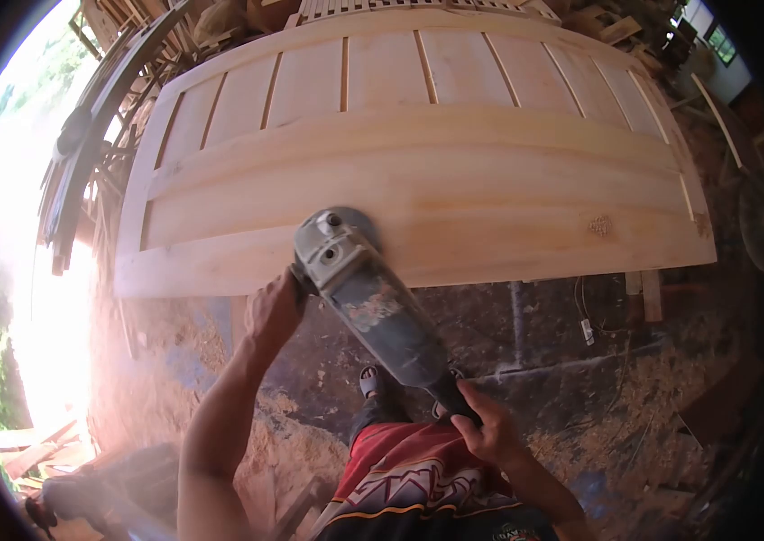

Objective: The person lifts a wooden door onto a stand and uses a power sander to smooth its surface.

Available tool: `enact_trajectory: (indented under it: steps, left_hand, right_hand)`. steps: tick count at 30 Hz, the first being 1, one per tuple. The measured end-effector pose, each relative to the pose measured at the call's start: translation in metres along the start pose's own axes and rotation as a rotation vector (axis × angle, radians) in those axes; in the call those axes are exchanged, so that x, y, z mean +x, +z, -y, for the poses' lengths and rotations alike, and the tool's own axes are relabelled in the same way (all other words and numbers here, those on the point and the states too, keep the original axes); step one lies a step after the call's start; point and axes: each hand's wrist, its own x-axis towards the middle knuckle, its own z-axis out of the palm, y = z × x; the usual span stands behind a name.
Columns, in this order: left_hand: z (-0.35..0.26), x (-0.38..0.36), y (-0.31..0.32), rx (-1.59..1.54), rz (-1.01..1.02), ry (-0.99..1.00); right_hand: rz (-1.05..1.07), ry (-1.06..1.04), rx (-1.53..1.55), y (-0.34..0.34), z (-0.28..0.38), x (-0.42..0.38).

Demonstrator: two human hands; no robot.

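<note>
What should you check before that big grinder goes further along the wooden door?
1. Left hand on the side handle by the grinder head: ok.
2. Right hand holding the rear grip: ok.
3. Grinder head resting on the wooden door panel, near its front edge: ok.
4. Panel held firm on its supports: cannot tell.
5. Foot in an open sandal below the tool: not ok.
6. Power cord out of the way: cannot tell.
</note>
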Motion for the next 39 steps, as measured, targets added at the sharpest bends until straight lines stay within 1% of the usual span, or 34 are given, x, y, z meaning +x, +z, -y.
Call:
enact_trajectory:
  steps: [1, 2, 3, 4, 6, 8, 10, 12, 14, 15, 17, 18, 20, 22, 23, 26, 27, 28, 30, 32, 34, 36, 39]
  left_hand:
    - [-0.023, 0.008, 0.013, 0.024, 0.026, 0.035]
    - [-0.059, 0.015, 0.013, 0.019, 0.138, -0.013]
    - [-0.093, 0.017, 0.014, 0.037, 0.121, 0.051]
    - [-0.124, 0.022, 0.021, 0.041, 0.149, 0.081]
    - [-0.183, 0.037, 0.037, 0.032, 0.180, 0.184]
    - [-0.240, 0.050, 0.051, 0.021, 0.168, 0.324]
    - [-0.286, 0.063, 0.067, -0.033, 0.158, 0.394]
    - [-0.308, 0.066, 0.083, -0.084, -0.032, 0.569]
    - [-0.307, 0.066, 0.090, -0.115, -0.065, 0.564]
    - [-0.305, 0.066, 0.088, -0.132, -0.079, 0.561]
    - [-0.281, 0.064, 0.081, -0.099, -0.009, 0.453]
    - [-0.261, 0.062, 0.073, -0.081, 0.026, 0.398]
    - [-0.211, 0.056, 0.052, -0.006, 0.072, 0.308]
    - [-0.154, 0.047, 0.034, -0.013, 0.091, 0.187]
    - [-0.123, 0.043, 0.027, -0.024, 0.071, 0.123]
    - [-0.028, 0.028, 0.004, -0.027, 0.043, -0.014]
    - [0.008, 0.023, 0.004, -0.015, 0.006, -0.049]
    - [0.036, 0.015, -0.007, -0.011, -0.027, -0.072]
    - [0.100, 0.007, -0.012, -0.022, -0.062, -0.121]
    - [0.144, -0.001, -0.027, -0.010, -0.087, -0.160]
    - [0.175, -0.004, -0.036, 0.046, -0.107, -0.150]
    - [0.193, -0.004, -0.038, 0.060, -0.115, -0.158]
    - [0.175, 0.001, -0.033, 0.080, -0.124, -0.156]
  right_hand:
    - [-0.036, 0.059, -0.053, -0.018, -0.004, -0.017]
    - [-0.070, 0.117, -0.104, -0.036, -0.010, -0.034]
    - [-0.105, 0.150, -0.136, -0.053, -0.022, -0.053]
    - [-0.140, 0.182, -0.167, -0.069, -0.036, -0.072]
    - [-0.231, 0.209, -0.141, -0.099, -0.050, -0.099]
    - [-0.333, 0.245, -0.136, -0.123, -0.083, -0.136]
    - [-0.414, 0.327, -0.073, -0.146, -0.089, -0.150]
    - [-0.462, 0.375, -0.012, -0.156, -0.087, -0.156]
    - [-0.484, 0.378, 0.030, -0.163, -0.088, -0.154]
    - [-0.462, 0.367, 0.040, -0.162, -0.088, -0.151]
    - [-0.421, 0.349, 0.064, -0.150, -0.086, -0.142]
    - [-0.377, 0.314, -0.004, -0.141, -0.084, -0.134]
    - [-0.281, 0.235, -0.130, -0.117, -0.076, -0.107]
    - [-0.198, 0.214, -0.094, -0.088, -0.054, -0.073]
    - [-0.158, 0.204, -0.080, -0.072, -0.041, -0.054]
    - [-0.081, -0.008, -0.096, -0.018, 0.002, 0.010]
    - [-0.051, -0.034, -0.102, 0.004, 0.004, 0.024]
    - [-0.022, -0.059, -0.109, 0.025, 0.007, 0.037]
    - [0.038, -0.131, -0.093, 0.060, 0.033, 0.071]
    - [0.069, -0.216, -0.051, 0.099, 0.038, 0.095]
    - [0.128, -0.180, -0.052, 0.122, 0.048, 0.111]
    - [0.163, -0.159, -0.043, 0.130, 0.053, 0.118]
    - [0.148, -0.153, -0.028, 0.113, 0.050, 0.117]
